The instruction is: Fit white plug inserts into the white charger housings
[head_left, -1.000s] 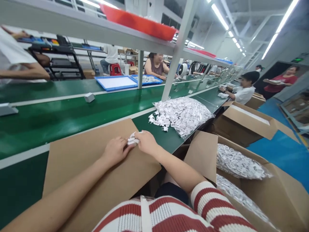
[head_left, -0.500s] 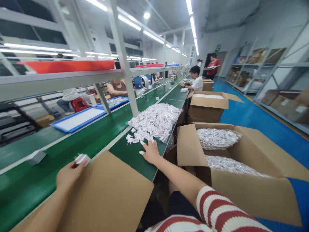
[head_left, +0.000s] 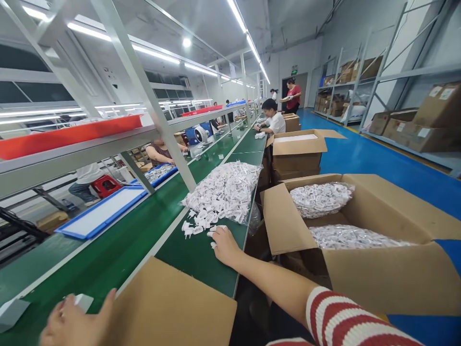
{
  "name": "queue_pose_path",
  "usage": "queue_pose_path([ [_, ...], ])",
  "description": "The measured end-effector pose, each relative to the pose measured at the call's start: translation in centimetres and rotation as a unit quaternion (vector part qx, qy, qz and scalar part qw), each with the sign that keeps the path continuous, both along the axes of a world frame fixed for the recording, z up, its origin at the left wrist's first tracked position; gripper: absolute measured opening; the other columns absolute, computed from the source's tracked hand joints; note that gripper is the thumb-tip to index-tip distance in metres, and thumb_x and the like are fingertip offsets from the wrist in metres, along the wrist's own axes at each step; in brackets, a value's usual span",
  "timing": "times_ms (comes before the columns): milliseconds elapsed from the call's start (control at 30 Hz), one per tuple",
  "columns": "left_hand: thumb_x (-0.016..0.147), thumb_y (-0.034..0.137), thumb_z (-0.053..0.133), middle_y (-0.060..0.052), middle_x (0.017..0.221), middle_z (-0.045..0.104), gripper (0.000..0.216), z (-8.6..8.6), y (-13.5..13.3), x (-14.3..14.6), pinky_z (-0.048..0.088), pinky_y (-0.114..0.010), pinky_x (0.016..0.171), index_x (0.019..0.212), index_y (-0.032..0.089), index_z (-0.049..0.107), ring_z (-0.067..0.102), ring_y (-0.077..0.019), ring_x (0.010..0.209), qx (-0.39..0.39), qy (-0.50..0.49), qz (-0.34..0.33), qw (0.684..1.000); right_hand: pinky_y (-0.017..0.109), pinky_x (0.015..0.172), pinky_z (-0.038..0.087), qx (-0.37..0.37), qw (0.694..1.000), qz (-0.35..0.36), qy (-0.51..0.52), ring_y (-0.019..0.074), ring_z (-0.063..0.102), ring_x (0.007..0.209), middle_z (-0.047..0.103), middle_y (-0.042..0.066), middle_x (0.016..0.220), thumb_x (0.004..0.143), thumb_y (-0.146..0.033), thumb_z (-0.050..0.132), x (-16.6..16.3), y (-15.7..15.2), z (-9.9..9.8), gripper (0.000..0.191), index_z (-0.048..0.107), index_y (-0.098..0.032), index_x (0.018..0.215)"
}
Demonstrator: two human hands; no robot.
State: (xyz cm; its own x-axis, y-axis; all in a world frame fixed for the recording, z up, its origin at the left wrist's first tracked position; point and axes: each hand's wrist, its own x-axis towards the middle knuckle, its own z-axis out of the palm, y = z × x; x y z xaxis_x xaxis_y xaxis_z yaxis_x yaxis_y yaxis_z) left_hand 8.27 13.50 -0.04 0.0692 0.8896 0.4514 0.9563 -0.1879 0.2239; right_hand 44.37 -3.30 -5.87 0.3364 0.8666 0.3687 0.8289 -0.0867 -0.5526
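Note:
My left hand (head_left: 77, 321), slightly blurred, is over the green conveyor belt (head_left: 144, 211) at the lower left. Its thumb and fingers are spread around a small white block (head_left: 84, 302), with the thumb apart from it. My right hand (head_left: 226, 246) rests low over the dark green worktop (head_left: 190, 254), its fingers curled, white covers on the fingertips. Whatever they pinch, if anything, cannot be made out. Just beyond it, loose white two-pin plug pieces (head_left: 197, 229) spill from a clear plastic bag of plug pieces (head_left: 230, 190).
A cardboard sheet or flap (head_left: 173, 302) lies between my arms. Another white block (head_left: 13, 312) sits on the belt. An open carton (head_left: 363, 283) at right holds bagged plug pieces. Blue trays (head_left: 104, 211) and a metal post (head_left: 151, 96) stand left; co-workers (head_left: 275, 122) sit further along.
My left hand has moved down and left, its fingers now apart; the white piece it pinched is no longer gripped. My right hand has drawn back from the pile and its fingers have curled.

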Motion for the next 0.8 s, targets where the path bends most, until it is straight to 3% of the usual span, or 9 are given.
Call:
queue_pose_path([
  [100,0.083,0.074,0.051,-0.013,0.162,0.038,0.081,-1.8,-3.4,2.7,0.031,-0.068,0.12,0.154,0.038,0.034,0.045,-0.0489,0.141,-0.02,-0.018,-0.146,0.989,0.04,0.096,0.05,0.0,1.0,0.005,0.012,0.0274,0.054,0.114,0.061,0.012,0.126,0.089,-0.004,0.051,0.0,-0.1,0.1,0.043,0.068,-0.019,0.125],
  [200,0.089,0.067,0.052,-0.01,0.157,0.047,0.068,-3.4,-6.2,5.3,0.034,-0.066,0.121,0.149,0.035,0.047,0.044,-0.0438,0.144,-0.071,-0.012,-0.258,0.964,0.039,0.091,0.051,-0.008,1.0,0.0,0.018,0.0267,0.055,0.111,0.06,0.013,0.125,0.086,-0.001,0.05,0.1,-0.3,0.2,0.045,0.069,-0.018,0.124],
  [367,0.094,0.066,0.044,-0.009,0.152,0.054,0.063,-4.8,-8.1,7.4,0.041,-0.064,0.117,0.142,0.029,0.06,0.046,-0.0394,0.143,-0.143,-0.011,-0.293,0.945,0.043,0.103,0.048,0.004,1.0,-0.002,0.006,0.0297,0.051,0.121,0.062,0.011,0.129,0.089,-0.009,0.056,0.4,-0.7,-0.1,0.045,0.069,-0.023,0.13],
  [567,0.1,0.061,0.042,-0.005,0.157,0.05,0.057,-4.8,-8.8,7.1,0.039,-0.06,0.119,0.142,0.029,0.062,0.042,-0.035,0.145,-0.162,-0.004,-0.315,0.935,0.051,0.108,0.046,-0.01,0.999,-0.015,0.034,0.0324,0.054,0.124,0.057,0.016,0.136,0.09,-0.013,0.059,0.5,-0.3,-0.8,0.045,0.069,-0.023,0.133],
  [700,0.102,0.059,0.042,-0.005,0.159,0.048,0.056,-4.9,-9.4,6.9,0.038,-0.06,0.119,0.146,0.029,0.06,0.041,-0.0341,0.146,-0.163,-0.004,-0.316,0.935,0.047,0.11,0.048,0.039,0.995,0.027,0.082,0.028,0.057,0.127,0.057,0.014,0.134,0.086,-0.003,0.051,0.6,-0.3,-1.5,0.052,0.067,-0.021,0.132],
  [800,0.103,0.058,0.044,-0.006,0.158,0.049,0.055,-5.1,-9.6,6.9,0.038,-0.059,0.119,0.146,0.029,0.06,0.04,-0.0345,0.146,-0.155,-0.006,-0.324,0.933,0.047,0.107,0.051,0.086,0.988,0.013,0.125,0.0271,0.06,0.123,0.057,0.013,0.129,0.082,-0.004,0.053,0.7,-0.5,-1.9,0.055,0.063,-0.021,0.134],
])
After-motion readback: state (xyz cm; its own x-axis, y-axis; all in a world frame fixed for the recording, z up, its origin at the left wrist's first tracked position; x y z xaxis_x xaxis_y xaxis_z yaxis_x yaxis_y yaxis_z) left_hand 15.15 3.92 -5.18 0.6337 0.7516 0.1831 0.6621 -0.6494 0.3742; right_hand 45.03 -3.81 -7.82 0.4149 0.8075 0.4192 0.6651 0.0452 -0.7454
